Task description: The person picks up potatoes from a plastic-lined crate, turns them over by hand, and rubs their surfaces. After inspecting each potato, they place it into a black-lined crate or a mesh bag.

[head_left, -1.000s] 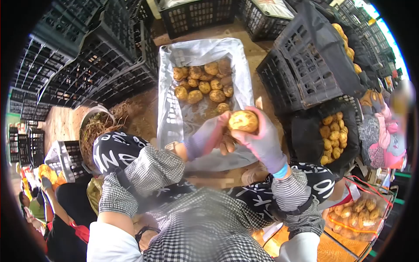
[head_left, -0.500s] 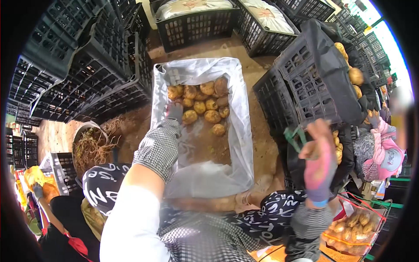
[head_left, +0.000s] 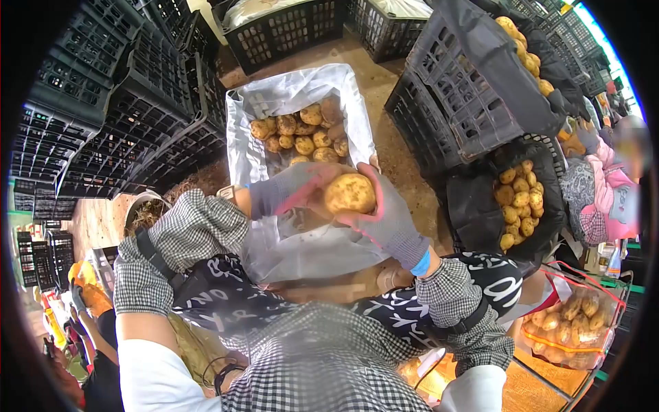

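Observation:
A large yellow-brown potato [head_left: 350, 193] is held between my gloved hands above the near half of a crate lined with clear plastic [head_left: 312, 257]. My right hand [head_left: 392, 209], in a grey and pink glove, wraps its fingers and thumb around the potato's right side. From the left, my left hand [head_left: 292, 188], in a similar glove, closes against the potato; its fingertips are partly blurred. Several soil-marked potatoes [head_left: 304, 141] lie in the far half of the crate, the nearest ones partly covered by my hands.
Black crates [head_left: 147, 103] are stacked on the left. On the right stand a tilted grey crate [head_left: 463, 89] and a black-lined container of potatoes [head_left: 519, 199]. A bagged batch of potatoes [head_left: 570, 319] is at lower right. A person in pink [head_left: 607, 185] is at far right.
My left hand has come up out of the crate. My right hand has swung in from the right, and the green strip beside it is gone from view. Both hands now meet at a potato.

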### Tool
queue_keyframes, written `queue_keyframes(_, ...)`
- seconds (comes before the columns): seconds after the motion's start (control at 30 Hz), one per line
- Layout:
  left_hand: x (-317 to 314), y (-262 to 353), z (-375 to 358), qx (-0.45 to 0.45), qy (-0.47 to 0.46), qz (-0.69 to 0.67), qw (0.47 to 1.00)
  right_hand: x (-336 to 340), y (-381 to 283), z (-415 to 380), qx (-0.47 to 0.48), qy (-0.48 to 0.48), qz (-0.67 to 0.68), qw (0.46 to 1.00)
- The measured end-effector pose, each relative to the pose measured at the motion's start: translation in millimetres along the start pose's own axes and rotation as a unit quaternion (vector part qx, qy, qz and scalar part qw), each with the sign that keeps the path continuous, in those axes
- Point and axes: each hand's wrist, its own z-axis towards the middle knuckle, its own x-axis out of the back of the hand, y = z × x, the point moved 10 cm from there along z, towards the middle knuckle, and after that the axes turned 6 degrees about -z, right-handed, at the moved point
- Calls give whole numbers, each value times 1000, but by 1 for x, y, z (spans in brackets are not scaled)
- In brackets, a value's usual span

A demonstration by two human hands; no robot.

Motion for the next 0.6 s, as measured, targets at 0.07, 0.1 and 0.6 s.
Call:
queue_keyframes(0.07,-2,4,-9,13,20,45,999,1,-4,-5,-21,-13,90,996)
queue_keyframes(0.1,-4,6,-10,-6,49,35,998,4,-8,-7,-15,-6,115,993)
queue_keyframes(0.6,-49,15,-34,31,163,-83,983,12,-3,-19,-27,35,193,980)
